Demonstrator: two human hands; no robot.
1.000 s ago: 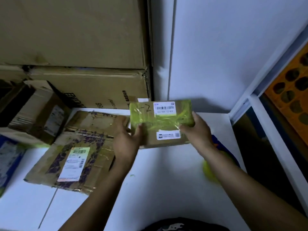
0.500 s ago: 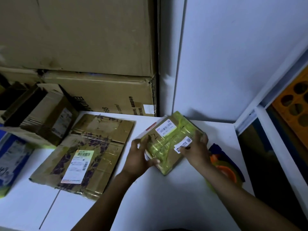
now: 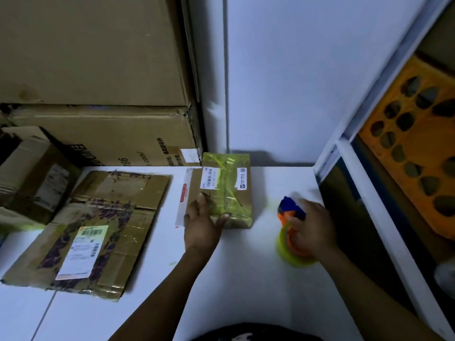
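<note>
Parcel lies flat on tabletop, far side near wall, wrapped in yellow-green tape, two white labels facing up. White strip sticks out under its left edge.

Left hand: fingers spread and fairly straight, resting on parcel's near-left corner, thumb along near edge.

Right hand: blurred, fingers curled over tape dispenser, well right of parcel, near tabletop's right edge.

Flat parcel lies at left, apart from both hands. Boxes stacked behind it.

Dim indoor light, motion blur at right, wide-angle bending at edges.
</note>
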